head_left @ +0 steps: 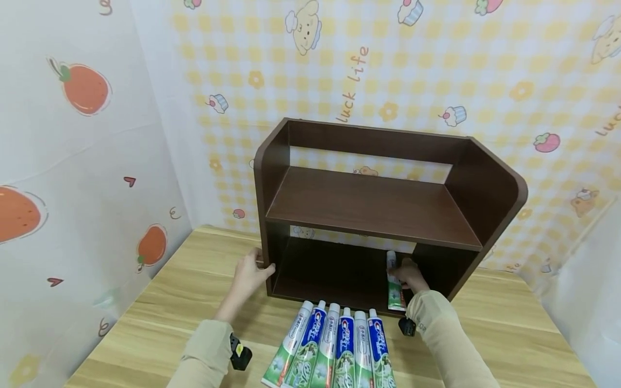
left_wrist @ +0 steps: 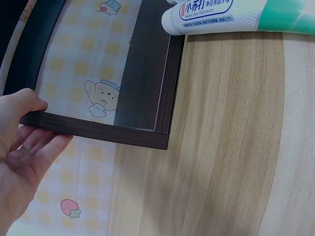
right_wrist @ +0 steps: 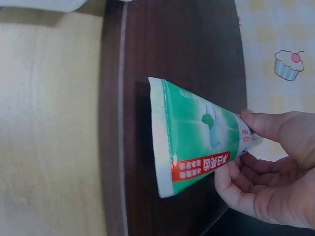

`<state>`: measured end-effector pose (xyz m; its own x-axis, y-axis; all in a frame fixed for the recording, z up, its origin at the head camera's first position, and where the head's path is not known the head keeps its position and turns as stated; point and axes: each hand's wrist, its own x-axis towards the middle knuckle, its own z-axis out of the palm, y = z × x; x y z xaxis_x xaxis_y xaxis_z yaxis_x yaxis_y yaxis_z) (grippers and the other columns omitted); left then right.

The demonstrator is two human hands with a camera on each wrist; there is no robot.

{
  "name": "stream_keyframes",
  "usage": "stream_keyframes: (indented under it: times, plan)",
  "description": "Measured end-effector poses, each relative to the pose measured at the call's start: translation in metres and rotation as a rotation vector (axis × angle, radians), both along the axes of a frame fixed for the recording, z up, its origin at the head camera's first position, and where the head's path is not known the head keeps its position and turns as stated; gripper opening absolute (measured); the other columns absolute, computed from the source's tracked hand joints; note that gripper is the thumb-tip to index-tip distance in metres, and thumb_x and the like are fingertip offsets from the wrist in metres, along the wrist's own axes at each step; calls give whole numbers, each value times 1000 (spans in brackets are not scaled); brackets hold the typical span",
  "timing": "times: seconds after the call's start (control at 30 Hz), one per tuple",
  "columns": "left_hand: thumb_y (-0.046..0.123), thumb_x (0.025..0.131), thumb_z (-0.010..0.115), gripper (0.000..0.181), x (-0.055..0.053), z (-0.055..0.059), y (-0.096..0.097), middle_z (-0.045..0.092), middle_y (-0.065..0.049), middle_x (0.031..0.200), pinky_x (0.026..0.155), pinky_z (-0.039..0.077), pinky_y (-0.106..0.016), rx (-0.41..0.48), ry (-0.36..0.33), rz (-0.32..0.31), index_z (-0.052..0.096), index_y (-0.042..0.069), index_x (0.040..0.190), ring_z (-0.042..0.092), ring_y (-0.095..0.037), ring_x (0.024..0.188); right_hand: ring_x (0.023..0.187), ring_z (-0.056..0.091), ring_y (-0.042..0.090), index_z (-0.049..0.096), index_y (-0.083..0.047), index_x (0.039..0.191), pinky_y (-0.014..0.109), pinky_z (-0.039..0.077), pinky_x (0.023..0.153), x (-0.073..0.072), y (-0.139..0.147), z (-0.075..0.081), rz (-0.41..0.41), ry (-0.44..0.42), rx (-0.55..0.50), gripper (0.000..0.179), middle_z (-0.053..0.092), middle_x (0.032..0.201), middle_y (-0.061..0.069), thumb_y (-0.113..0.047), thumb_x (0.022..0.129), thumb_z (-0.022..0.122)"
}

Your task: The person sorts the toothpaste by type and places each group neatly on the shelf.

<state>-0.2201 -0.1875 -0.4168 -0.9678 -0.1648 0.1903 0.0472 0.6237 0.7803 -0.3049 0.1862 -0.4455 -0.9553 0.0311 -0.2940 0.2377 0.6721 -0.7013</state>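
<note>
My right hand pinches a green and white toothpaste tube between thumb and fingers. In the head view that tube is inside the lower compartment of a dark brown shelf, near its right side, with its cap end toward the back. My left hand grips the front edge of the shelf's left side panel, thumb on the inner face and fingers outside, as the left wrist view shows on the panel.
Several toothpaste tubes, some green and white, others blue and green, lie side by side on the wooden table in front of the shelf. A patterned cloth wall stands behind it, and another wall on the left.
</note>
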Motion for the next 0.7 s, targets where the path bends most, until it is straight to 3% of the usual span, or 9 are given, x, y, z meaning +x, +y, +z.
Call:
stream_keyframes:
  times: [0.13, 0.3, 0.43, 0.53, 0.7]
  plan:
    - [11, 77, 65, 29, 0, -1, 1, 65, -22, 96, 71, 56, -38, 0, -3, 4, 56, -5, 99, 66, -32, 83, 76, 55, 27, 32, 17, 128, 37, 54, 62, 3, 0, -5, 3, 59, 53, 58, 47, 104, 28, -20, 89, 53]
    - [11, 77, 65, 28, -1, 0, 1, 65, -22, 96, 72, 55, -38, 0, -10, 7, 56, -4, 99, 66, -32, 83, 54, 49, 17, 53, 11, 91, 31, 49, 50, 0, 1, -12, 1, 140, 132, 35, 50, 67, 12, -24, 88, 56]
    - [12, 78, 64, 29, -2, 0, 2, 64, -23, 99, 74, 55, -39, -3, -24, -6, 55, -4, 101, 65, -34, 88, 48, 44, 14, 51, 0, 70, 26, 40, 46, 0, 4, -14, -2, 157, 168, 30, 44, 54, 3, -24, 87, 58]
    - [13, 78, 63, 28, -3, 0, 2, 64, -22, 98, 74, 55, -39, -10, -19, -6, 55, -4, 99, 65, -34, 87, 47, 42, 13, 51, -1, 68, 25, 35, 44, 1, 6, -11, 8, 168, 169, 30, 45, 54, 3, -24, 85, 60]
    - [13, 79, 63, 28, -3, 0, 0, 64, -23, 99, 73, 55, -39, -20, -19, -1, 55, -4, 100, 65, -35, 87, 40, 30, 9, 41, -9, 56, 22, 27, 40, 7, 6, -4, 27, 222, 103, 35, 31, 45, -5, -19, 83, 61]
